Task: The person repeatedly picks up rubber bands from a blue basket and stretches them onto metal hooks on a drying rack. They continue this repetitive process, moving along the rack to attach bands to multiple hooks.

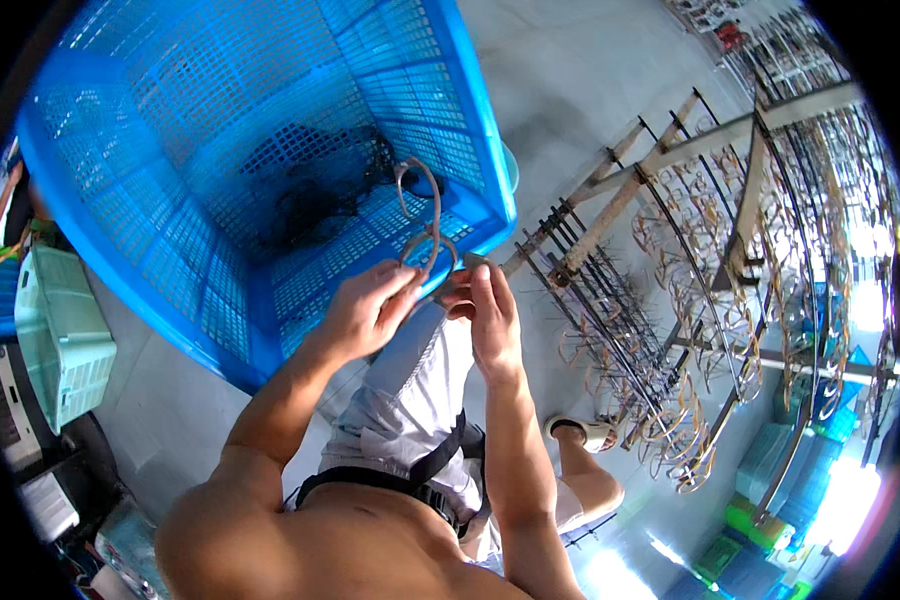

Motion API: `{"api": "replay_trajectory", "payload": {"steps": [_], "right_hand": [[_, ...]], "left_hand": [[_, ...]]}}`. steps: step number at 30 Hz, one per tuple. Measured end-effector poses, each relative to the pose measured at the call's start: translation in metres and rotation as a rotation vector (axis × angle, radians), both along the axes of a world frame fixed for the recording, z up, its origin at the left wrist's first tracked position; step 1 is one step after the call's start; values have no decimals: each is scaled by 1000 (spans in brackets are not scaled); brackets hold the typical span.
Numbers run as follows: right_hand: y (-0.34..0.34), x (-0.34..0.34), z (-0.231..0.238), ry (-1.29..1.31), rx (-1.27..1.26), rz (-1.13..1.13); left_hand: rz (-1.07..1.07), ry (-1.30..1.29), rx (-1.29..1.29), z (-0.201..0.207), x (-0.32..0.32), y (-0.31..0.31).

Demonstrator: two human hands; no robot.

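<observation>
A tan eyeglass frame (436, 208) is held up in front of the near right corner of a big blue plastic basket (476, 115). My left hand (372, 308) pinches it by its lower end, between thumb and fingers. Just to the right, my right hand (488, 318) has its thumb and fingers pressed together close to the same end of the frame. A small greyish bit shows at its fingertips, too small to name. Dark tangled pieces (320, 190) lie at the bottom of the basket.
To the right stands a metal rack (620, 180) with rods hung with many eyeglass frames (690, 440). Pale green crates (65, 335) are stacked at the left. Blue and green bins (770, 480) stand at the lower right. My sandalled foot (585, 433) is beside the rack.
</observation>
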State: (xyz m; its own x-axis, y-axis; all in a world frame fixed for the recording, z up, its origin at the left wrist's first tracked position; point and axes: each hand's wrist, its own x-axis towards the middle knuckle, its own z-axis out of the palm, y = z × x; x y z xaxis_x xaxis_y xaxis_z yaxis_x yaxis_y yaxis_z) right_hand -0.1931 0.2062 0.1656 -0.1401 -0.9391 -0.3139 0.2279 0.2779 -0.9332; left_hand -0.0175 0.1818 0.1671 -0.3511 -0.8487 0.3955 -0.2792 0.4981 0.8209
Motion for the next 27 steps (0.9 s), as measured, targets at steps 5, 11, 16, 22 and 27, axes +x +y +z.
{"api": "replay_trajectory", "payload": {"steps": [5, 11, 16, 22, 27], "right_hand": [[33, -23, 13, 382, -286, -183], [110, -110, 61, 643, -448, 90], [167, -138, 55, 401, -403, 248], [201, -170, 38, 30, -455, -713], [167, -173, 38, -189, -428, -965]], "left_hand": [[-402, -2, 62, 53, -24, 28], [-698, 312, 755, 65, -65, 39], [-799, 677, 1370, 55, -103, 49], [-881, 382, 1419, 65, -153, 55], [-912, 496, 1330, 46, -157, 57]]}}
